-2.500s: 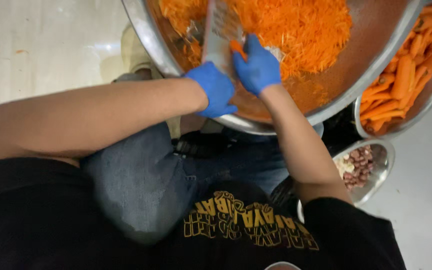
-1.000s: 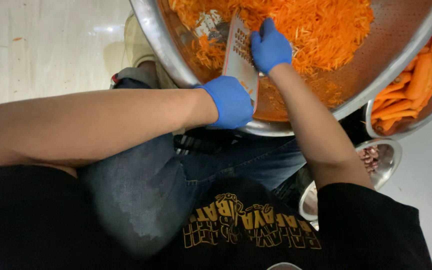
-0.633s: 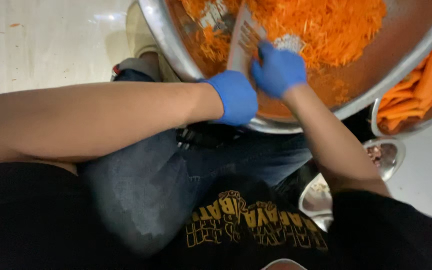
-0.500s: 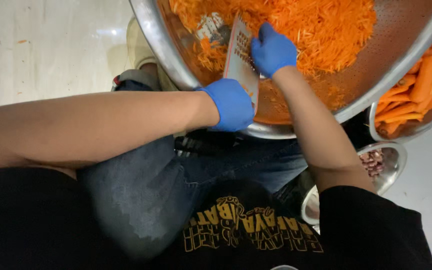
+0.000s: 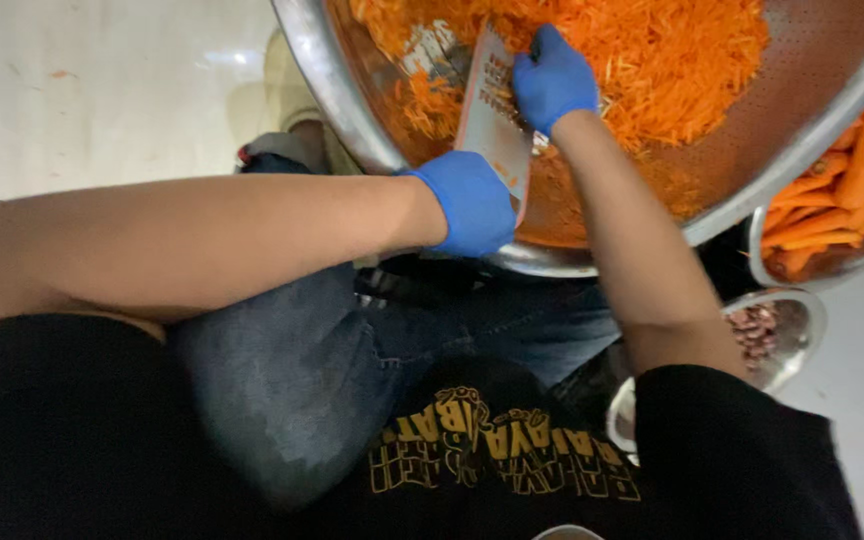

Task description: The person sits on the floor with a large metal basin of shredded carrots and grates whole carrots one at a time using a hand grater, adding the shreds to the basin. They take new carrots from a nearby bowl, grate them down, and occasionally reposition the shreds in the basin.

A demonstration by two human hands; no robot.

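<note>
My left hand [image 5: 470,205], in a blue glove, grips the lower end of a flat metal grater [image 5: 492,118] that leans into a large steel bowl [image 5: 344,105]. My right hand [image 5: 553,82], also gloved in blue, is closed near the top of the grater's face; whatever it holds is hidden under the fingers. Grated carrot [image 5: 672,55] fills the bowl in an orange heap behind the grater.
A second steel bowl [image 5: 758,245] at the right holds whole peeled carrots [image 5: 842,190]. A small metal dish [image 5: 802,340] with reddish-brown bits sits below it. My jeans-clad knees [image 5: 292,380] are under the big bowl. Pale floor lies at the left.
My right hand has been sliding up and down the grater face; it dropped lower, then rose again to the grater's top. My left hand has stayed on the grater's lower end.
</note>
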